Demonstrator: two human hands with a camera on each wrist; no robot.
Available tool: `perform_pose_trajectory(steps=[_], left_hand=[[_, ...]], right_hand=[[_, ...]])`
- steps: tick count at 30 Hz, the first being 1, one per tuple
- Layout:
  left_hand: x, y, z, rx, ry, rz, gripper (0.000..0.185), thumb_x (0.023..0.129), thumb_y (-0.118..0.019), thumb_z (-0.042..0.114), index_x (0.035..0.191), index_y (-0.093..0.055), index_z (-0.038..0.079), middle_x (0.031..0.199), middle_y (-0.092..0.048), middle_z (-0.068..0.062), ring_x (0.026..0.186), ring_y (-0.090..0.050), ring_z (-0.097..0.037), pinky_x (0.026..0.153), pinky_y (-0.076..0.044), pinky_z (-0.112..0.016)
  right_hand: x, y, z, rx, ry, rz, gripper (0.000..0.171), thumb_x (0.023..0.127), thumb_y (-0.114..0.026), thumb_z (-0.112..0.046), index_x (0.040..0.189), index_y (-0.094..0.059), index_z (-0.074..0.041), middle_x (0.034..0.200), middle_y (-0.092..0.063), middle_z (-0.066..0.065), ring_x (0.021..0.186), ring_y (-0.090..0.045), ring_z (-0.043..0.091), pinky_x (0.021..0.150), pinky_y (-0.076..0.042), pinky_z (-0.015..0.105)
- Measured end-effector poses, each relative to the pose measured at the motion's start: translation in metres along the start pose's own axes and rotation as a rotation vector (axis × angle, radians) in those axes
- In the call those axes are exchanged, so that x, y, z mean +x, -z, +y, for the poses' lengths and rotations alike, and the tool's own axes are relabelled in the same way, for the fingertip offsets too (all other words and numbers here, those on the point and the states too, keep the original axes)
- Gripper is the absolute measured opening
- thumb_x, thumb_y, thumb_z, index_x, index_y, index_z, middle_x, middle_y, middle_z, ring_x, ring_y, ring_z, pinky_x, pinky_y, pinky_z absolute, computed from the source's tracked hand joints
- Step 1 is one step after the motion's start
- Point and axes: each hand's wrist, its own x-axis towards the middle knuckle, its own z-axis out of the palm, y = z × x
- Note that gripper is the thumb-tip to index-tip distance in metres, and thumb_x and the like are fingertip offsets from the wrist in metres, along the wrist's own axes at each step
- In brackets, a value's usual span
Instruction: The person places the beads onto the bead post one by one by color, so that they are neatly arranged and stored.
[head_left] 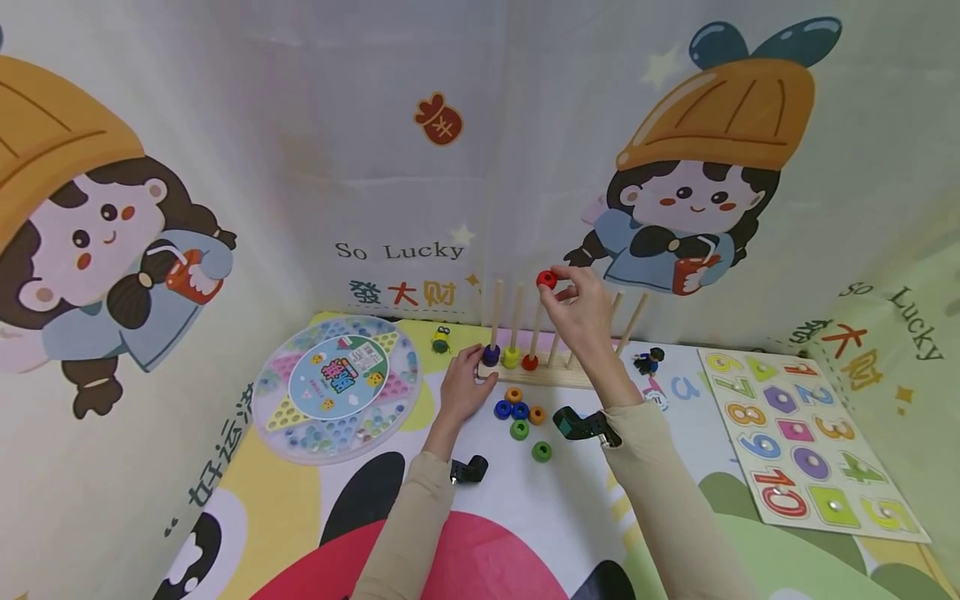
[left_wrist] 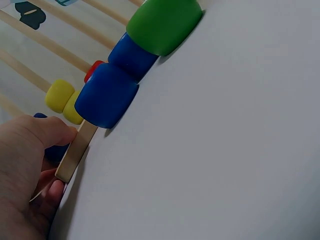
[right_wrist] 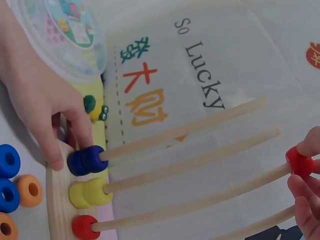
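Pinched between thumb and fingertips, a small glossy red ring point(head_left: 547, 279) sits in the grip of the right hand point(head_left: 581, 312), held at the top of the third wooden peg point(right_wrist: 200, 202), where one red ring point(right_wrist: 84, 227) already rests at the bottom. Left hand point(head_left: 463, 387) steadies the end of the pale wooden base point(head_left: 555, 377), thumb and fingers clasping its edge beside the dark blue rings point(right_wrist: 86, 160) on the first peg; yellow rings point(right_wrist: 89, 193) fill the second. Loose blue, orange and green rings point(head_left: 520, 414) lie on the printed tabletop point(head_left: 510, 517) just before the base, a round marble game point(head_left: 336, 387) to the left and a number puzzle board point(head_left: 806, 433) to the right
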Motion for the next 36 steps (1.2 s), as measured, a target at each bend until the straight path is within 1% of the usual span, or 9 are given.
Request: perform_pose_trajectory(steps=[5,9,13,16,22,27,30,34,36], left_hand=[[0.001,-0.001,-0.001,0.005,0.002,-0.002,0.056,0.090,-0.071,0.026,0.137,-0.056,-0.001,0.142,-0.051,-0.013,0.115,-0.052,-0.029,0.088,-0.048,-0.043],[0.002,-0.001,0.000,0.008,0.003,-0.003,0.056,0.090,-0.070,0.026,0.137,-0.056,-0.002,0.142,-0.050,-0.013,0.117,-0.052,-0.030,0.090,-0.048,-0.043],[0.002,-0.001,0.000,0.011,0.005,-0.004,0.057,0.090,-0.071,0.027,0.137,-0.056,-0.001,0.142,-0.051,-0.012,0.117,-0.053,-0.029,0.090,-0.048,-0.043],[0.002,-0.001,0.000,0.015,0.008,-0.008,0.057,0.090,-0.071,0.027,0.137,-0.056,0.000,0.142,-0.051,-0.012,0.116,-0.053,-0.028,0.089,-0.049,-0.042],[0.002,-0.001,0.000,0.009,0.028,-0.013,0.057,0.090,-0.071,0.027,0.138,-0.055,0.000,0.143,-0.051,-0.012,0.114,-0.054,-0.028,0.088,-0.050,-0.041],[0.001,-0.001,0.000,0.006,0.034,-0.011,0.057,0.090,-0.071,0.026,0.138,-0.055,0.000,0.143,-0.050,-0.012,0.119,-0.052,-0.030,0.092,-0.048,-0.043],[0.001,-0.001,-0.001,0.004,0.025,-0.004,0.057,0.090,-0.071,0.026,0.138,-0.055,-0.001,0.142,-0.051,-0.013,0.119,-0.052,-0.030,0.092,-0.048,-0.044],[0.001,-0.002,-0.001,0.009,0.012,-0.001,0.057,0.090,-0.072,0.026,0.137,-0.056,-0.001,0.142,-0.051,-0.013,0.118,-0.053,-0.030,0.091,-0.048,-0.044],[0.002,-0.002,-0.001,0.009,0.011,-0.004,0.057,0.090,-0.071,0.026,0.137,-0.056,-0.001,0.143,-0.051,-0.013,0.118,-0.053,-0.029,0.090,-0.048,-0.043]], right_hand=[[-0.001,0.001,0.002,0.007,0.007,-0.008,0.027,0.087,-0.072,-0.010,0.110,-0.071,0.004,0.102,-0.064,0.019,0.072,-0.068,0.029,0.060,-0.051,0.033],[-0.004,0.005,0.005,0.026,0.065,0.004,0.025,0.088,-0.072,-0.010,0.110,-0.070,0.003,0.102,-0.065,0.018,0.072,-0.067,0.027,0.063,-0.054,0.037],[-0.012,0.010,0.011,0.072,0.139,0.021,0.024,0.087,-0.073,-0.007,0.109,-0.069,0.003,0.102,-0.066,0.017,0.073,-0.066,0.027,0.063,-0.054,0.035],[-0.021,0.013,0.018,0.097,0.157,0.024,0.023,0.086,-0.073,-0.004,0.107,-0.069,0.004,0.102,-0.067,0.017,0.073,-0.067,0.027,0.063,-0.054,0.032],[-0.044,0.013,0.036,0.099,0.095,-0.013,0.023,0.086,-0.074,-0.004,0.108,-0.070,0.003,0.102,-0.068,0.015,0.075,-0.067,0.025,0.064,-0.057,0.036],[-0.064,0.005,0.052,0.101,0.016,-0.050,0.024,0.085,-0.075,-0.006,0.108,-0.070,0.003,0.102,-0.068,0.014,0.077,-0.068,0.025,0.064,-0.056,0.031],[-0.077,0.000,0.059,0.092,-0.024,-0.079,0.025,0.085,-0.076,-0.007,0.107,-0.070,0.002,0.102,-0.068,0.015,0.079,-0.069,0.027,0.065,-0.057,0.036],[-0.091,-0.003,0.068,0.107,-0.080,-0.118,0.025,0.085,-0.075,-0.007,0.107,-0.070,0.003,0.103,-0.068,0.016,0.082,-0.069,0.031,0.065,-0.057,0.044],[-0.097,-0.005,0.073,0.122,-0.105,-0.130,0.026,0.084,-0.076,-0.006,0.107,-0.070,0.004,0.103,-0.068,0.017,0.083,-0.069,0.032,0.065,-0.057,0.046]])
